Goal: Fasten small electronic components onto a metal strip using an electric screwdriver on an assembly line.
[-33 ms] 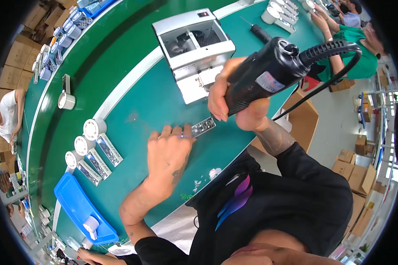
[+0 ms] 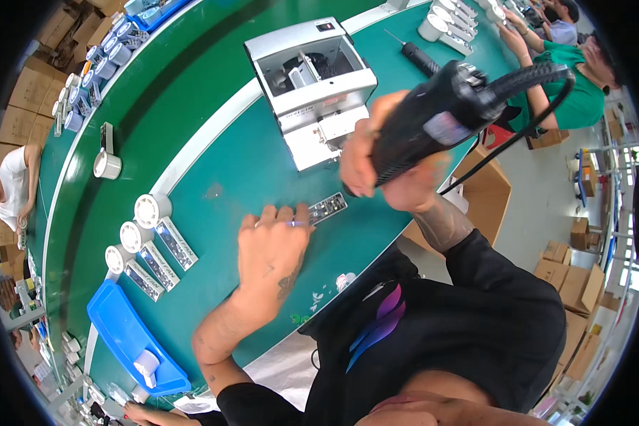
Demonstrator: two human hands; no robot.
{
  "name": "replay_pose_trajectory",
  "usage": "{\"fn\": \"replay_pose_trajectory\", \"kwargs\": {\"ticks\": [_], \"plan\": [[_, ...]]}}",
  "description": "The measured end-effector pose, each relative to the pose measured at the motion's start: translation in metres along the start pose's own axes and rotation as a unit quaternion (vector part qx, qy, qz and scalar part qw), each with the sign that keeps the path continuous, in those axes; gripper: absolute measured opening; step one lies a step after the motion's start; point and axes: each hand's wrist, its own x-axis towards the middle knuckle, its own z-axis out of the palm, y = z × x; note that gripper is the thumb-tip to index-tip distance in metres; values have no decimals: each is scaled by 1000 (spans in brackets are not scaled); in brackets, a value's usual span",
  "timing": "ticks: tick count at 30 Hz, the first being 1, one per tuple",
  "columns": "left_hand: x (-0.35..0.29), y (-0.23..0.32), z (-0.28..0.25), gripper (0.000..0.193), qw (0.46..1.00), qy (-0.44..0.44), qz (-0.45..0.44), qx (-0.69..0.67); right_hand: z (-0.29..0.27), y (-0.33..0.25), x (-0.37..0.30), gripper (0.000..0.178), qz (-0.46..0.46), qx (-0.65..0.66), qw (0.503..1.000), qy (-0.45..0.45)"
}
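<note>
My left hand [image 2: 273, 245] lies on the green bench, its fingers curled over a handheld fan; the fan's open handle [image 2: 328, 209] with electronics inside sticks out past the fingertips. The rest of that fan is hidden under the hand. In my right hand [image 2: 397, 174], fingers wrapped round it, is a black corded electric screwdriver [image 2: 419, 121], tilted and blurred by motion. Its lower end is close to the handle's far end; the bit cannot be made out. Beyond it stands a silver screw feeder [image 2: 309, 96] with an open window on top.
Several white fans [image 2: 149, 209] lie at left beside a blue tray [image 2: 113, 312] holding a white part [image 2: 147, 362]. A second black screwdriver [image 2: 420, 58] lies behind the feeder. A green conveyor [image 2: 192, 85] curves past the bench. A cardboard box [image 2: 486, 192] stands at right; co-workers sit nearby.
My right hand and the electric screwdriver have shifted slightly to the right, away from the fan handle. The left hand has hardly moved.
</note>
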Motion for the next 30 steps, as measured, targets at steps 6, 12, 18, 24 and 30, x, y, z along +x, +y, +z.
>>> {"fn": "replay_pose_trajectory", "kwargs": {"ticks": [6,12,18,24,30], "plan": [[0,2,2,26,1000,14,5,19,-1,-24,28,103,-110,-31,991,73],[-1,3,3,29,1000,15,4,10,13,-16,44,95,-84,-176,978,75],[-2,1,-2,24,1000,12,1,-6,18,-21,36,98,-3,-160,985,58],[-2,1,4,18,1000,23,3,-2,19,-19,6,100,76,-97,992,36],[-2,1,5,18,1000,30,1,4,14,-11,-2,95,91,-102,990,24]]}}
